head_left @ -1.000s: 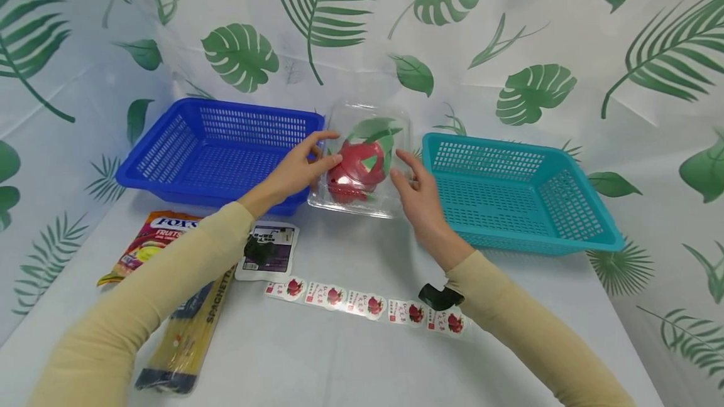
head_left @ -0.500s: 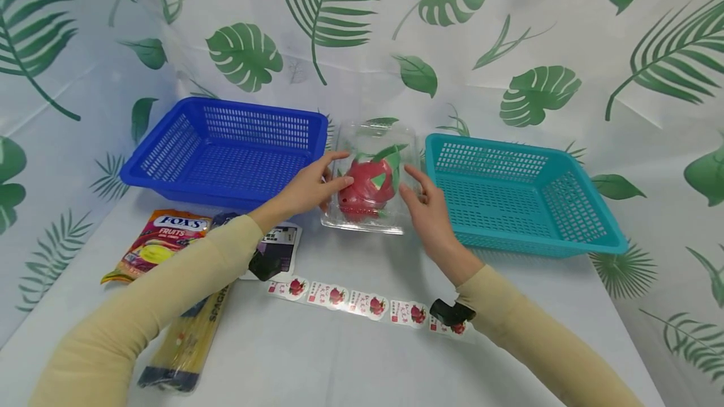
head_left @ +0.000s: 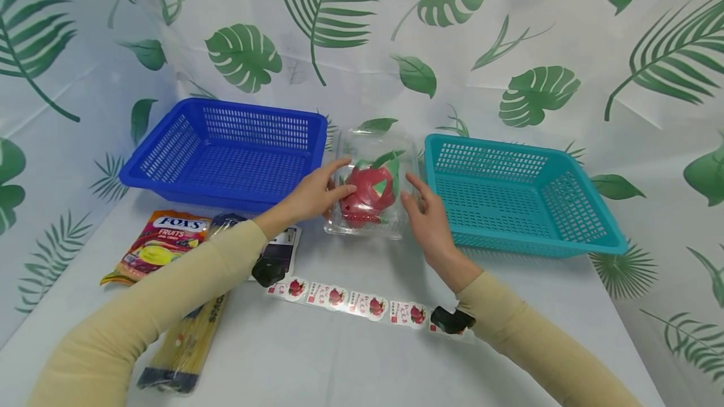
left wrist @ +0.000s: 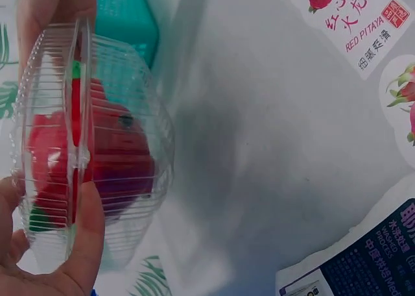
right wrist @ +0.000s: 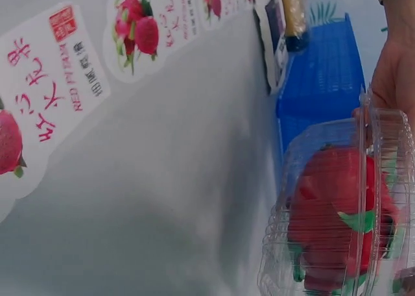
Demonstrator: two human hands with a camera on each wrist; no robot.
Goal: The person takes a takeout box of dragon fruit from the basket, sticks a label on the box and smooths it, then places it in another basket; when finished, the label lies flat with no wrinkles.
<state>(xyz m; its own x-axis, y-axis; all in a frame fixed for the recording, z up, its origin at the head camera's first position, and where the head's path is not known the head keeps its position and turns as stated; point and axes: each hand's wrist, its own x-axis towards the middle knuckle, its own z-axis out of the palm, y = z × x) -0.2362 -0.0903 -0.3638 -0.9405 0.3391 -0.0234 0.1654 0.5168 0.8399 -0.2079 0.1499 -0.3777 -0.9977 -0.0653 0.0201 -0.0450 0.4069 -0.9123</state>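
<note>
Two hands of yours have the clear plastic clamshell box (head_left: pixel 370 231) between them, near the centre of the frame, with the red dragon fruit (head_left: pixel 367 192) inside it. Your left hand (head_left: pixel 311 196) grips the box's left side: the thumb presses the rim where the halves meet and the fingers go round the other face, as the left-wrist view shows. Your right hand (head_left: pixel 427 209) holds the right edge, thumb and forefinger bent onto it with a small gap between their tips; how firmly they press, you cannot tell from here.

The relation to mind is this: the box lies directly between your grips, its long axis seeming to run up the frame, its upper end leaning slightly right. Neither hand is clearly nearer, but your left thumb reaches farther in over the lid, while your right fingers keep to the edge. Whether its underside touches the white table (head_left: pixel 317 363) is unclear.

The blue basket (head_left: pixel 237 165) sits upper left and the teal basket (head_left: pixel 492 200) to the right. Below the box, well apart, runs the strip of Red Pitaya stickers (head_left: pixel 368 305), with the Fox's Fruits candy bag (head_left: pixel 164 244) and spaghetti pack (head_left: pixel 181 347) at lower left, partly behind your sleeve
</note>
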